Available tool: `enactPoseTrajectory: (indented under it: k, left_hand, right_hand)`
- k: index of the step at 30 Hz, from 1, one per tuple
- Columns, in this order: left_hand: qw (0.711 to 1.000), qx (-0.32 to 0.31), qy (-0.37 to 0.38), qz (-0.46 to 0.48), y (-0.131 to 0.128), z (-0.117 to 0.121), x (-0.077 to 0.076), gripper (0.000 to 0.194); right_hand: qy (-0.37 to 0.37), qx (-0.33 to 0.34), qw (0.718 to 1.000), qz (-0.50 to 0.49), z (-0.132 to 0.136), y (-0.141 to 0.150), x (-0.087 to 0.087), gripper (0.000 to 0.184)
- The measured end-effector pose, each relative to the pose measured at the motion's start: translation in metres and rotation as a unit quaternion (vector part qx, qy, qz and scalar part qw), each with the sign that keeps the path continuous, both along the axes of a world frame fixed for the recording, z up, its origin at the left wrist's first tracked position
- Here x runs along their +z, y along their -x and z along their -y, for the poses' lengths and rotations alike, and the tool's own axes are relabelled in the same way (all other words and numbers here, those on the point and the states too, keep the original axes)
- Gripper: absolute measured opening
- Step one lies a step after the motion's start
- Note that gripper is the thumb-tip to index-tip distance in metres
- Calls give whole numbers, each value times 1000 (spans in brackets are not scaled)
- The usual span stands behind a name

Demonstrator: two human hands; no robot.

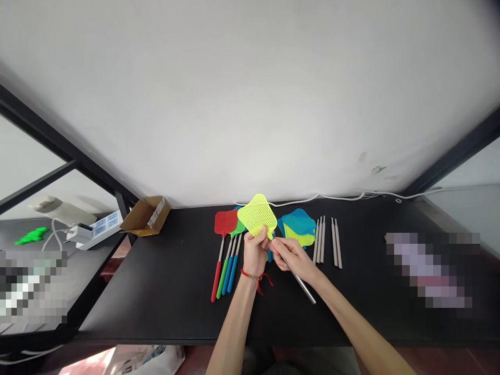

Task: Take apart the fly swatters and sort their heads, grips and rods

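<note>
Black desk [156, 291] | your left grip [255, 253] pinches yellow swatter head [257, 214] | your right grip [294, 254] holds metal rod [303, 287], its end near-right | tilting it could bend the head's neck [270, 236]

We see perforated plastic in the swatter head [258, 214], smooth shiny metal in the rod [301, 283], cardboard in the box [141, 217].

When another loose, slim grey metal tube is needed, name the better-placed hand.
Right, likely: the right hand is nearer the loose grey metal tubes, though it holds a silver metal tube. The left hand, farther off, holds the yellow perforated swatter head.
</note>
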State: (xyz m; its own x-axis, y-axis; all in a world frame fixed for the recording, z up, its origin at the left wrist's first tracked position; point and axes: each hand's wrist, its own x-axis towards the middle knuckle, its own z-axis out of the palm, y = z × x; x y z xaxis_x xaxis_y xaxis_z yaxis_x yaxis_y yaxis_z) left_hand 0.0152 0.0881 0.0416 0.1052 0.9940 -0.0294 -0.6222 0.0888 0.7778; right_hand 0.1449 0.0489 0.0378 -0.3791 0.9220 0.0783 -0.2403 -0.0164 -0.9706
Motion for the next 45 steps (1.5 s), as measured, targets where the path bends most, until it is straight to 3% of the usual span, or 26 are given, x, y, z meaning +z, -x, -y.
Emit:
enactPoseTrajectory:
  k: [4,7,13,17,21,22,26,29,35,40,45]
  left_hand:
    - [995,92,-5,43,35,-16,19,49]
    - [993,114,-23,14,47,-17,26,51]
    - [992,40,-51,-110,20,-2,13,51]
    - [973,-31,-59,-221,1,-1,2,43]
    - [958,-147,-28,-245,-28,-2,-8,46]
    - [954,-161,-23,-253,-36,-2,-11,46]
    - [934,-154,-11,-321,-61,-5,-21,47]
    - [924,-148,-13,-353,-70,-6,-24,49]
    - [922,-139,0,-361,-73,-4,-20,45]
    - [888,-90,-27,-450,-67,0,-24,53]
    - [884,-11,-104,-455,-58,5,-20,53]
  right_hand:
    - [28,27,999,10,17,-6,-2,45]
    - [16,-16,1000,12,19,-13,-4,45]
    - [39,-80,996,-28,10,-33,-10,42]
    - [31,-206,978,8,10,-67,-5,42]
    - [2,-348,921,175,2,-124,0,41]
    - [-5,-372,896,242,-2,-139,-2,42]
    - [-13,-454,745,488,-13,-179,-19,41]
    - [0,-456,691,561,-16,-182,-32,39]
    - [19,-422,686,593,-17,-172,-39,32]
    - [22,-402,686,606,-18,-172,-40,32]
    - [-15,-411,697,587,-17,-173,-44,54]
